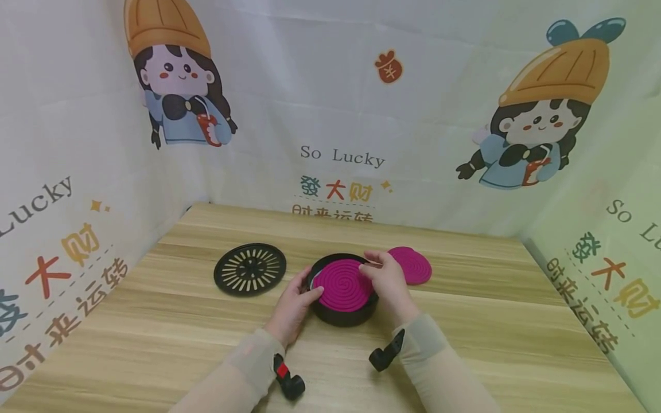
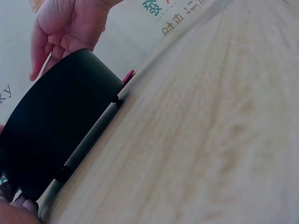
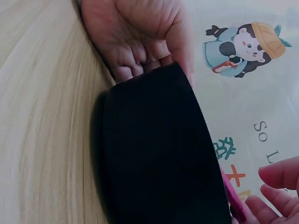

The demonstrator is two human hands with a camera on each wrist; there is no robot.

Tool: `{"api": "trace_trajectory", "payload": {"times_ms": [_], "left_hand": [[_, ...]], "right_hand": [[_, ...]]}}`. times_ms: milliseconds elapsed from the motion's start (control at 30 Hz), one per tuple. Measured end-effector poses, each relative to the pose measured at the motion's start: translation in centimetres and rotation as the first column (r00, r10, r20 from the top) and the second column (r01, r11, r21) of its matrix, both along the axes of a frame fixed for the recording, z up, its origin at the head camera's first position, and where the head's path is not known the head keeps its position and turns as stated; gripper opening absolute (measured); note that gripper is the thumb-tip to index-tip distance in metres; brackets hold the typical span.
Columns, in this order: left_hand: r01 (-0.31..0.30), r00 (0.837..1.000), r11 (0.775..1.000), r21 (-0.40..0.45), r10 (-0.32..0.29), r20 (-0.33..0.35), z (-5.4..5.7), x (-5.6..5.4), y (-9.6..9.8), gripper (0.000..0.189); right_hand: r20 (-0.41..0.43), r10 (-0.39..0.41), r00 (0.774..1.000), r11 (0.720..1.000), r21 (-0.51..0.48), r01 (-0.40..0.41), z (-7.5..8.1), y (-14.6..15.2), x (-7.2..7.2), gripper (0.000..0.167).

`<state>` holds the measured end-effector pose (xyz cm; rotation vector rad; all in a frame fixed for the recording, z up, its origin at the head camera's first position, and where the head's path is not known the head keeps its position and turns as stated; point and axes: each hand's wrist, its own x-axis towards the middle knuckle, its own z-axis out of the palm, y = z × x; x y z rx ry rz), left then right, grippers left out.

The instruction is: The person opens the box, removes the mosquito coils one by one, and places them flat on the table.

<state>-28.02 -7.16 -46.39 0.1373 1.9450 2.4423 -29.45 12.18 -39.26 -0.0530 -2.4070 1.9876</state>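
A magenta mosquito coil (image 1: 342, 285) lies in the mouth of a round black mosquito coil holder (image 1: 345, 317), covering most of the opening. My left hand (image 1: 290, 307) grips the holder's left side, its thumb over the rim at the coil's edge. At the coil's upper right edge, my right hand (image 1: 384, 280) pinches it with thumb and fingers. From the right wrist, the holder's dark wall (image 3: 159, 149) hides most of the coil (image 3: 232, 191), and only a thin magenta edge shows beside the right fingers. Small feet lift the holder slightly off the tabletop in the left wrist view.
A black slotted lid (image 1: 250, 269) lies flat on the wooden table (image 1: 170, 338), left of the holder. Another magenta coil (image 1: 413, 265) lies behind my right hand, partly hidden by it. Printed cloth walls (image 1: 289, 103) stand around the back and sides.
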Motion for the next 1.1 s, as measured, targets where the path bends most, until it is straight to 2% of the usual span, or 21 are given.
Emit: {"api": "trace_trajectory", "payload": {"times_ms": [467,900,1100], "left_hand": [[-0.003,1.0,1.0,0.007,0.003,-0.002,0.03,0.02,0.03,0.067],[-0.01,1.0,1.0,0.001,0.01,0.001,0.16,0.1,0.06,0.067],[-0.001,1.0,1.0,0.004,0.001,0.0,0.12,0.12,0.01,0.068]], "right_hand": [[-0.003,-0.017,1.0,0.992,-0.127,0.017,-0.26,-0.26,-0.27,0.047],[0.051,0.079,0.996,0.987,-0.144,-0.071,-0.32,-0.3,-0.25,0.049],[0.063,0.081,0.995,0.991,-0.115,-0.073,-0.26,-0.24,-0.08,0.047]]}}
